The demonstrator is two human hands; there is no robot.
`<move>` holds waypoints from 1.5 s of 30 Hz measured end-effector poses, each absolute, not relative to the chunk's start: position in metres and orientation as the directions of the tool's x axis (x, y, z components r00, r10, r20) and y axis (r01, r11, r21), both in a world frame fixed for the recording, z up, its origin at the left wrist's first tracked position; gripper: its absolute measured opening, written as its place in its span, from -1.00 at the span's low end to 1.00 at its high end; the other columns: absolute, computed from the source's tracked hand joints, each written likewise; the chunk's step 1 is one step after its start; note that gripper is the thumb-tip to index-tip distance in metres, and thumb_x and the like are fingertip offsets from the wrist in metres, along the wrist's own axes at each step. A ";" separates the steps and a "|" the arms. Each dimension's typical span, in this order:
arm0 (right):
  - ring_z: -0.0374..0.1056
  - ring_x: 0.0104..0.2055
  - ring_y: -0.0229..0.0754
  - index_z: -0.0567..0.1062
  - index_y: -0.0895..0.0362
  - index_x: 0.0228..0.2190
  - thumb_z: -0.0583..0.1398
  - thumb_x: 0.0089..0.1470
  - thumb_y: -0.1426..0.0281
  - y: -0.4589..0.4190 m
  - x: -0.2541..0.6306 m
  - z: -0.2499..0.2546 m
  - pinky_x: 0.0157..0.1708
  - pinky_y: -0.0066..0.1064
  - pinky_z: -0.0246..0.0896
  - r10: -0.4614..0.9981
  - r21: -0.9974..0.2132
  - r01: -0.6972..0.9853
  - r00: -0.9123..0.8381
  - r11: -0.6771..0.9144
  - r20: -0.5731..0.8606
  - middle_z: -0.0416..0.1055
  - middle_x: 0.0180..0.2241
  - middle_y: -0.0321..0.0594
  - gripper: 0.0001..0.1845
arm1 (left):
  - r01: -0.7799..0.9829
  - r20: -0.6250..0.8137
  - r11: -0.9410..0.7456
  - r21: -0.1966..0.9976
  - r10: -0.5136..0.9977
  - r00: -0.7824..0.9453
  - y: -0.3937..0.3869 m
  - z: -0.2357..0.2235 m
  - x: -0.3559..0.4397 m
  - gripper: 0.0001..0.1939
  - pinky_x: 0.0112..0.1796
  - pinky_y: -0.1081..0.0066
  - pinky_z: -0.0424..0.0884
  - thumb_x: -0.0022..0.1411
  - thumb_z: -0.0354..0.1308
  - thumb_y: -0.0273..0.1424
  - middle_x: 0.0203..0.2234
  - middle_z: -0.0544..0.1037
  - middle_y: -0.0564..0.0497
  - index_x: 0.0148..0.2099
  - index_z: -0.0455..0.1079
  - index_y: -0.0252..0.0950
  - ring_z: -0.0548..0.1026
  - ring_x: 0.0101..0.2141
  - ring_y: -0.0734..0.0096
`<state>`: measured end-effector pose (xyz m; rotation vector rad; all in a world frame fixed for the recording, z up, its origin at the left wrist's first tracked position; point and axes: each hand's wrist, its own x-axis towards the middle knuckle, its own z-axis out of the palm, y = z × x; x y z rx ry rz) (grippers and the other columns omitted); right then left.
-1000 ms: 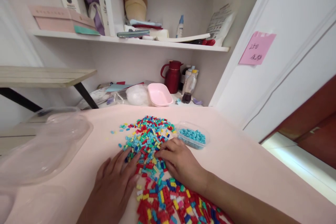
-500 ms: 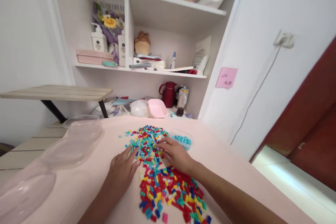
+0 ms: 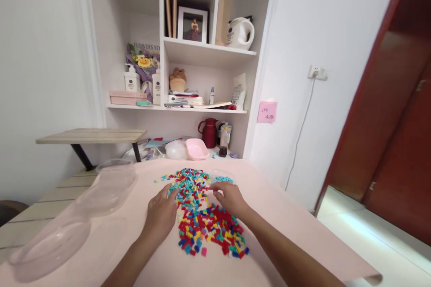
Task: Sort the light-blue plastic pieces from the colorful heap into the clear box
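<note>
A pile of small coloured toy bricks [image 3: 193, 188] in turquoise, red, yellow, blue and green spreads over the pink table cover. My left hand [image 3: 161, 210] rests at the pile's left edge, thumb and fingers apart, fingertips near the turquoise bricks. On the opposite side, my right hand [image 3: 230, 198] hovers with bent, separated fingers. Its fingertips are close to a red brick [image 3: 208, 189]; whether they touch it is unclear. Just behind that hand stands a clear container [image 3: 229, 173] of turquoise bricks, partly hidden by it. A looser, mostly red group of bricks [image 3: 215, 228] lies nearer me, between my forearms.
Clear plastic containers [image 3: 50, 246] line the table's left side. Along the back stand a pink basin [image 3: 197, 149], a red jug [image 3: 209, 133] and a bottle of dark liquid [image 3: 224, 142], below shelving [image 3: 208, 47]. A wooden slatted stand [image 3: 90, 135] is at left.
My head view has tilted up and shifted, showing more shelf. The right hand has drawn back slightly from the pile, its fingers more bent. My left hand stays at the pile's left edge.
</note>
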<state>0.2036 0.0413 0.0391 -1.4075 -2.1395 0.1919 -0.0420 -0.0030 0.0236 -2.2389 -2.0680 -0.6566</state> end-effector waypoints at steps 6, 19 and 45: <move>0.37 -0.11 -0.15 0.55 -0.05 -0.32 0.12 0.03 0.38 0.035 0.186 0.045 -0.12 -0.36 0.10 0.931 -0.442 0.823 -0.273 0.357 0.243 0.53 -0.20 -0.37 -0.78 | 0.957 0.211 -0.026 0.290 0.977 -0.038 -0.012 0.023 -0.040 -0.64 -0.09 0.17 0.32 0.24 -0.09 -0.41 0.11 0.34 -0.14 0.06 0.32 -0.18 0.38 0.05 0.20; 0.42 -0.31 -0.08 0.59 0.10 -0.41 0.12 0.01 0.38 0.065 0.155 0.024 -0.45 -0.43 0.07 0.986 -0.387 0.909 -0.115 0.153 0.118 0.54 -0.31 -0.07 -0.77 | 0.967 0.303 -0.158 0.199 0.949 0.093 -0.012 -0.009 -0.064 -0.58 -0.11 0.30 0.20 0.26 -0.13 -0.56 -0.07 0.45 0.01 -0.02 0.40 -0.05 0.36 -0.05 0.32; 0.38 -0.27 -0.23 0.55 0.00 -0.23 0.14 0.05 0.35 0.064 0.166 -0.005 -0.26 -0.48 0.17 0.918 -0.509 0.764 -0.321 0.396 0.232 0.51 -0.29 -0.33 -0.75 | 0.977 0.332 -0.174 0.123 0.935 0.124 -0.017 -0.009 -0.056 -0.53 -0.12 0.28 0.15 0.21 -0.14 -0.60 -0.08 0.43 -0.05 0.04 0.37 -0.09 0.34 -0.08 0.28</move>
